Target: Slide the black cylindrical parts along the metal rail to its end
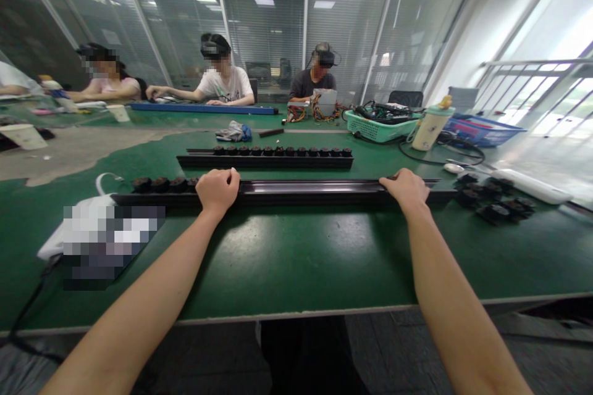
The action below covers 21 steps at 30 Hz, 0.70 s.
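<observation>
A long black rail [306, 190] lies across the green table [296, 259] in front of me. My left hand [217, 189] is curled into a fist over the rail's left part, beside three black round parts [160, 184] seated in it. My right hand [407, 190] grips the rail's right part with its fingers closed over the far edge. A pile of loose black round parts [493, 200] lies just right of the rail's end. A second black rail [265, 158], filled with a row of the same parts, rests further back.
A blurred white and dark object [109, 237] with a cable sits at the left. At the back right stand a green basket [377, 126], a bottle [430, 125], a blue tray [486, 129] and cables. Three people work at the far side. The table's front edge runs close to me.
</observation>
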Each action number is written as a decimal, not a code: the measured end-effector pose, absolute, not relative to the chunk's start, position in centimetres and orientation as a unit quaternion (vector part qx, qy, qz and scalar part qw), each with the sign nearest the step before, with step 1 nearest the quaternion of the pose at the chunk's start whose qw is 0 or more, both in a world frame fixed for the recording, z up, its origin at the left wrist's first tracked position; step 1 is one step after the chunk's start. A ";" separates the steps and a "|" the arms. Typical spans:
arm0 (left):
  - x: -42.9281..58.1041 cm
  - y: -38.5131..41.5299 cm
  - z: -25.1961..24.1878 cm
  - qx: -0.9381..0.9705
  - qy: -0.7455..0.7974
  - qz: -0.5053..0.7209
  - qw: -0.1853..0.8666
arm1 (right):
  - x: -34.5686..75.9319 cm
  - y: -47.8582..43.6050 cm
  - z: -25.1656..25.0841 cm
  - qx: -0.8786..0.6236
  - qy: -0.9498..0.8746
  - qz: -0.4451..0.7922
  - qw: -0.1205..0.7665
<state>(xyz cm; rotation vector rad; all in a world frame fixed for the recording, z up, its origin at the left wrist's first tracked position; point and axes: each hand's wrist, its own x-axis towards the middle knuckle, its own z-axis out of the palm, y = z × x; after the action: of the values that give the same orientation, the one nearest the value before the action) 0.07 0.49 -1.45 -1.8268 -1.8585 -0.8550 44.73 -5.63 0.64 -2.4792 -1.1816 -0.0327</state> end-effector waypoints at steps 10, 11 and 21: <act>0.1 0.4 -1.4 -0.652 -0.666 -0.311 0.185 | 45.6 -5.3 -0.1 -0.891 -0.395 -0.029 0.222; 0.1 0.4 -1.4 -0.652 -0.666 -0.311 0.185 | 45.6 -5.3 -0.1 -0.893 -0.391 -0.029 0.221; 0.1 0.2 -1.3 -0.654 -0.664 -0.309 0.191 | 45.5 -5.4 -0.3 -0.894 -0.391 -0.034 0.215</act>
<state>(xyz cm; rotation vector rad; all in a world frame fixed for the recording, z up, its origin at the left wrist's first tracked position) 0.14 0.24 -1.30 -1.8354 -1.8647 -0.8676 45.52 -5.43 -0.27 -2.4795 -1.0848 -0.0951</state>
